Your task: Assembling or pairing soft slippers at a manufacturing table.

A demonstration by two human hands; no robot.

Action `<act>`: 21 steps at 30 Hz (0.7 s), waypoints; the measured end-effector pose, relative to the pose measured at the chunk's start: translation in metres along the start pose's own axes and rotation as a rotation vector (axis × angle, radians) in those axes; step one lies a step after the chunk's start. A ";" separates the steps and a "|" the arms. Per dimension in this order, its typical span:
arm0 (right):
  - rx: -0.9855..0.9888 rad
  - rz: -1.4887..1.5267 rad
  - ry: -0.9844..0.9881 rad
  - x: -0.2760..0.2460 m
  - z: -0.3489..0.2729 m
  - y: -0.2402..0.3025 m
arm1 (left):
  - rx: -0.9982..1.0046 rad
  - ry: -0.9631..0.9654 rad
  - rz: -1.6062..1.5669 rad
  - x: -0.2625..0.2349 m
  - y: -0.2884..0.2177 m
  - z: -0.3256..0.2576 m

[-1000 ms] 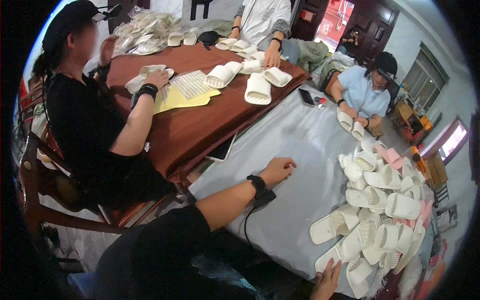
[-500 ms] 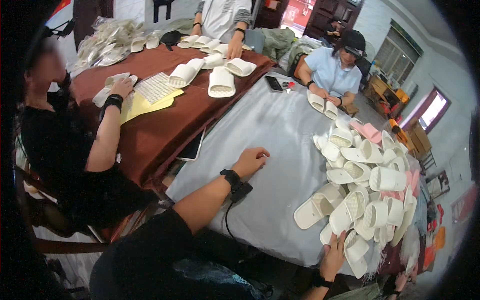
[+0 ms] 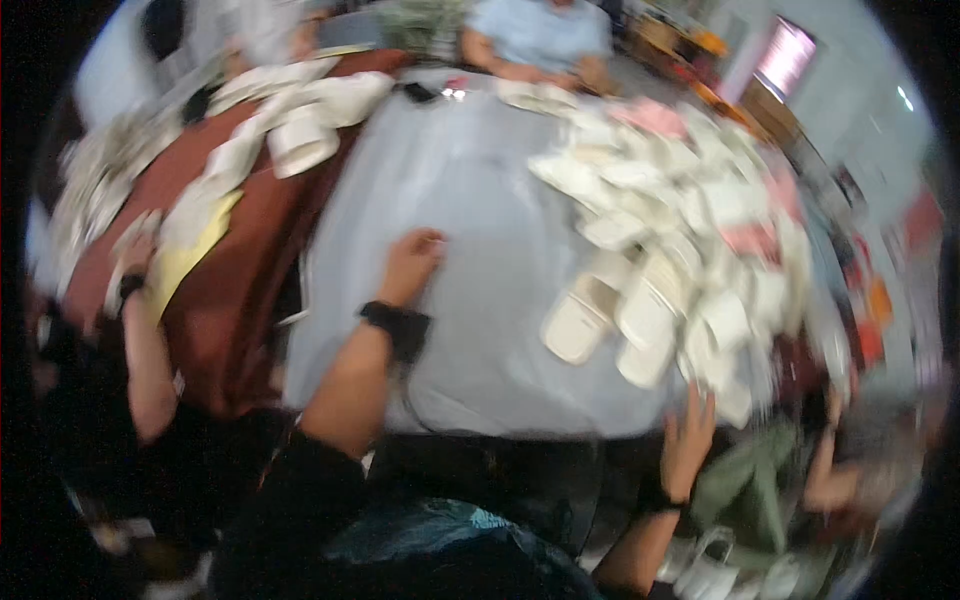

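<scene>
Over the grey-covered table, my left hand is closed, fingers curled in and thumb side toward the fingertips. Motion blur hides whether something small is pinched there. My right hand is at the near right edge of the table, fingers apart and holding nothing. Its fingertips reach the near end of a heap of cream slide slippers, beside a slipper that lies at the edge. Left of that one, another cream slipper lies sole down.
Pink slippers sit among the heap. At the left stands a brown-covered table with more cream slippers and a yellow sheet. A person's hand works there. Across, a person in light blue handles slippers.
The whole view has swung and blurred, so the tables sit higher and further left in the picture. My right hand's fingers are now more spread beside the heap; my left hand stays curled.
</scene>
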State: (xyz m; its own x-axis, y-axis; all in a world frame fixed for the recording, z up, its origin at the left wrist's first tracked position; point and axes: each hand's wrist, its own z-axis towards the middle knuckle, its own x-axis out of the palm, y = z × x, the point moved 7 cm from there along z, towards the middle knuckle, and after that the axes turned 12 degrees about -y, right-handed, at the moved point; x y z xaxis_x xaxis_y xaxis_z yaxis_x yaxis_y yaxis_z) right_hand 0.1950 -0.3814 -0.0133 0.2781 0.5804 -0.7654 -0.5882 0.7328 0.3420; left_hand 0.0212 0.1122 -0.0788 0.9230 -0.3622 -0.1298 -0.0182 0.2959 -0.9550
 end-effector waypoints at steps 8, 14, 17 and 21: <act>0.204 0.057 -0.113 -0.003 0.005 -0.051 | 0.003 0.105 0.063 0.007 -0.020 -0.002; 0.176 0.037 -0.086 0.001 0.000 -0.053 | -0.012 0.120 0.093 0.005 -0.012 0.001; 0.072 0.022 -0.149 0.007 0.007 -0.060 | -0.010 0.126 0.084 0.003 -0.008 0.002; 0.041 0.071 -0.192 0.007 0.031 -0.074 | -0.026 0.090 0.116 -0.001 -0.012 0.000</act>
State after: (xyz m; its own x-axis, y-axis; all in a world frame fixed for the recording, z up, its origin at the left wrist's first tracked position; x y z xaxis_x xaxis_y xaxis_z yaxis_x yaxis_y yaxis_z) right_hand 0.2638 -0.4202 -0.0272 0.3793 0.6851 -0.6219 -0.5811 0.6994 0.4160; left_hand 0.0208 0.1093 -0.0676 0.8759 -0.4049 -0.2623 -0.1342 0.3179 -0.9386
